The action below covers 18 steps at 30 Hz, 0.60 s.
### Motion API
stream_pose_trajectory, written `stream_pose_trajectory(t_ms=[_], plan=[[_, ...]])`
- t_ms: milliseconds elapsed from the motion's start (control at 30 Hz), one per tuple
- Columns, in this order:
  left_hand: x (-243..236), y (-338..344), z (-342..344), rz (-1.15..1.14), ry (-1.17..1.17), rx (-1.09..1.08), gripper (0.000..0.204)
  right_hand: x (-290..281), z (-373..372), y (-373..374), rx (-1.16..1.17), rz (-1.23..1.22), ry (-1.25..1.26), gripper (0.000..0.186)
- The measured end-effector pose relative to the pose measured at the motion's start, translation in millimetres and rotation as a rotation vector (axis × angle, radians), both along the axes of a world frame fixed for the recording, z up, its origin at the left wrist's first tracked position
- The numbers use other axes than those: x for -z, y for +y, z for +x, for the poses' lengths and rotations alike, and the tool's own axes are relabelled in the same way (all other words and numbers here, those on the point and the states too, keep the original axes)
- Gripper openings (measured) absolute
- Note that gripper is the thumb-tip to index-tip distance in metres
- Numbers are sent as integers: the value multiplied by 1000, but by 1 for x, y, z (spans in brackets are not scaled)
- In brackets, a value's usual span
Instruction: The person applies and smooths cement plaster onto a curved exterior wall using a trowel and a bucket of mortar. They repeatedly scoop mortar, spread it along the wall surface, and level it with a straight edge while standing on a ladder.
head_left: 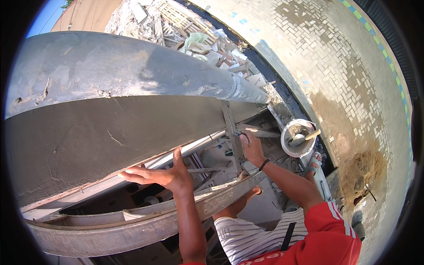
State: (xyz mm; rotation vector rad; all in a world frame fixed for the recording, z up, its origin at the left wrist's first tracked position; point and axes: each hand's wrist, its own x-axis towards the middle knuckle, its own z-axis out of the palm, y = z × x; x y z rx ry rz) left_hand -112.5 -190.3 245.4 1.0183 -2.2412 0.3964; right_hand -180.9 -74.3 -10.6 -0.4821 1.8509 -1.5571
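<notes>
My left hand [164, 177] is open, its fingers spread beside the lower edge of a smooth, wet grey mortar face [101, 141]; whether the fingertips touch that edge I cannot tell. My right hand [253, 149] is closed around a dark handle of what looks like a long, narrow, mortar-smeared plastering float [230, 121]. The float's upper end lies against the mortar face and its lower part reaches over the framework below. Above the mortar face runs a broad, rounded grey concrete surface [132, 66].
A curved metal scaffold rail [132, 236] crosses beneath my left forearm. To the right, a white bucket [285, 145] holds mortar and a wooden-handled trowel [312, 135]. Rubble and pallets [181, 22] lie beyond a dark channel. Brick paving [344, 66] stretches far below at right.
</notes>
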Motion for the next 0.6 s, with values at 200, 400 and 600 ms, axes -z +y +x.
stream_pose_trajectory(t_ms=[200,400,600], plan=[[0,-1,-2,-46,-48,-15,127,8,73,124,-221,-103,152,35],[-1,-1,1,-54,-69,-50,130,24,24,146,-116,-129,-886,45],[-2,1,-3,-44,-70,-67,132,37,-38,92,-132,-134,-931,38]])
